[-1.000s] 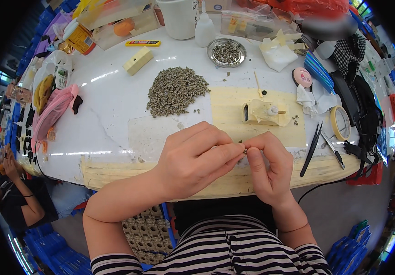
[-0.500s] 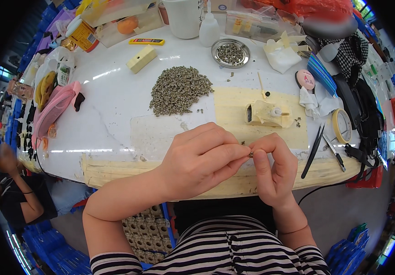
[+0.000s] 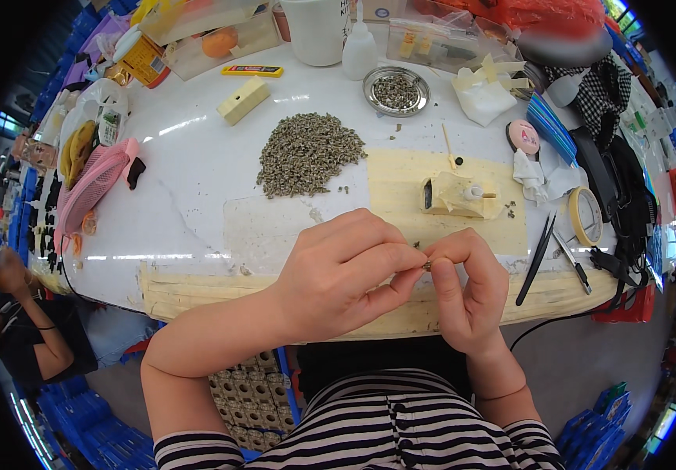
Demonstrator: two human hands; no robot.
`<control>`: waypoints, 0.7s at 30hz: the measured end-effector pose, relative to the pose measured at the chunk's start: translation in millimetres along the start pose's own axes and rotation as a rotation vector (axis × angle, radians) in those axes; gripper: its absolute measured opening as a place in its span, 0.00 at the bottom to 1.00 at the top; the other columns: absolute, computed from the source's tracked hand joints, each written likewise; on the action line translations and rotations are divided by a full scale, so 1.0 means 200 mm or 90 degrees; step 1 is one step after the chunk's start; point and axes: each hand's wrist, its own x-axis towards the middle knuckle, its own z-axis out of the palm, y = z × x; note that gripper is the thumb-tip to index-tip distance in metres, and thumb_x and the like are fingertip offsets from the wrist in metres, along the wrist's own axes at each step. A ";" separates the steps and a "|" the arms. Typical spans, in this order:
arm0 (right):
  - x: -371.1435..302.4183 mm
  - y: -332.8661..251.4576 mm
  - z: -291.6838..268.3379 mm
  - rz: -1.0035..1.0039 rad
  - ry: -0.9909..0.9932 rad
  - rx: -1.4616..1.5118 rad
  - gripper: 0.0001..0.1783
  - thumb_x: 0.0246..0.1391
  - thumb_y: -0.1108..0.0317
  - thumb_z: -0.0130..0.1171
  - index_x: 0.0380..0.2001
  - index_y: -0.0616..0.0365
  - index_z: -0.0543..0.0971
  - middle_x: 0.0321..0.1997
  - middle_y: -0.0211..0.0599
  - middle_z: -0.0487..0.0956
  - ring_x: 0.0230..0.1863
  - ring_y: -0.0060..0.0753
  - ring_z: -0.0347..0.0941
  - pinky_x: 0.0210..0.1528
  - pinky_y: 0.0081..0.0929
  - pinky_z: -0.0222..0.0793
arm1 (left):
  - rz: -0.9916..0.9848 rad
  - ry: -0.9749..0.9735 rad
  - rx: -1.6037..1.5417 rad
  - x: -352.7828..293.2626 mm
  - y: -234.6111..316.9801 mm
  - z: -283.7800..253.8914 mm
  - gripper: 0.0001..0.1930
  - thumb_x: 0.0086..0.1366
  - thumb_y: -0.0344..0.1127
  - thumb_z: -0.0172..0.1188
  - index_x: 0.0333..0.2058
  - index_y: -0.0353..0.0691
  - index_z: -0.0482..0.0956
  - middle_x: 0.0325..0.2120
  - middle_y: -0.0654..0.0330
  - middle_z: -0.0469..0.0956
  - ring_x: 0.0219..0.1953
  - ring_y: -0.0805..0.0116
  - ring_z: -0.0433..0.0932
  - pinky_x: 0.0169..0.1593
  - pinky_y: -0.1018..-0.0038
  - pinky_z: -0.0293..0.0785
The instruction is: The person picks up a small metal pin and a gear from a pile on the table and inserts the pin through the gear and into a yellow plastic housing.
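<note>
In front of my chest, over the table's near edge, my two hands meet at the fingertips. My right hand (image 3: 471, 294) pinches a tiny grey-brown metal part (image 3: 428, 266) between thumb and forefinger. My left hand (image 3: 346, 274) has its thumb and forefinger closed in at the same part from the other side. Fingers cover most of the part, so its exact shape is hidden. Beyond the hands lies a heap of small metal parts (image 3: 306, 154). More of them fill a round metal dish (image 3: 395, 90). A tape-wrapped block with a peg (image 3: 463, 194) stands on a yellowish taped patch.
To the right lie black tweezers (image 3: 536, 258), a craft knife (image 3: 573, 262) and a tape roll (image 3: 585, 215). A cream block (image 3: 243, 100), yellow case (image 3: 251, 71), white squeeze bottle (image 3: 359, 51) and white bucket (image 3: 314, 31) stand farther back. Another person's arm (image 3: 48, 337) shows at left.
The left thumb and forefinger have shifted slightly, with a wider gap behind their tips. The right hand has barely moved and still pinches the part.
</note>
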 end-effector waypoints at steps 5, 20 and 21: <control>0.00 0.00 0.00 -0.005 0.002 -0.007 0.02 0.57 0.77 0.60 0.31 0.63 0.78 0.28 0.38 0.77 0.29 0.39 0.71 0.33 0.29 0.67 | 0.004 0.004 0.000 0.00 0.00 0.00 0.14 0.46 0.20 0.72 0.34 0.38 0.85 0.25 0.61 0.79 0.26 0.67 0.77 0.26 0.75 0.72; 0.00 0.00 0.00 0.016 -0.012 -0.017 0.02 0.58 0.77 0.60 0.32 0.64 0.78 0.28 0.40 0.77 0.29 0.40 0.71 0.33 0.30 0.67 | 0.004 0.010 -0.007 0.00 0.00 0.00 0.14 0.46 0.20 0.72 0.33 0.38 0.85 0.25 0.61 0.79 0.26 0.67 0.77 0.27 0.75 0.72; 0.00 -0.01 0.00 0.011 -0.009 -0.017 0.01 0.58 0.77 0.60 0.32 0.64 0.78 0.28 0.39 0.77 0.29 0.39 0.71 0.33 0.30 0.67 | 0.004 0.010 -0.007 0.00 0.00 0.00 0.13 0.46 0.20 0.72 0.33 0.38 0.85 0.25 0.61 0.79 0.26 0.67 0.77 0.27 0.75 0.72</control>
